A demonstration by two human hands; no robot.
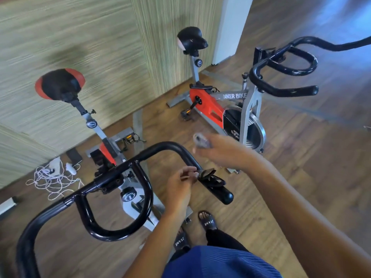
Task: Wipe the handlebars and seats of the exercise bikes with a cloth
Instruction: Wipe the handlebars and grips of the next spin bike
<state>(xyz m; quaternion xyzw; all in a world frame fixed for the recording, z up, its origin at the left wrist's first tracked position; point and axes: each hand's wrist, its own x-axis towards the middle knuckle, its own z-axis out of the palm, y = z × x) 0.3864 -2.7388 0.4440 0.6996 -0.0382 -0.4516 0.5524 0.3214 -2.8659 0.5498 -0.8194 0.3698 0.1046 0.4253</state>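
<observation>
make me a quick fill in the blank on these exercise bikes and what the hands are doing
1. The near bike's seat is black and ____.
2. The left hand pinches a dark strap on the near ____.
3. A tangled white ____ lies on the floor by the wall.
4. The right hand holds a small blurred item above the ____ floor.

Missing words: red; handlebar; cord; wooden

2 exercise bikes, 2 seats, 2 hands, 2 sandals, 1 cord tangle.
</observation>
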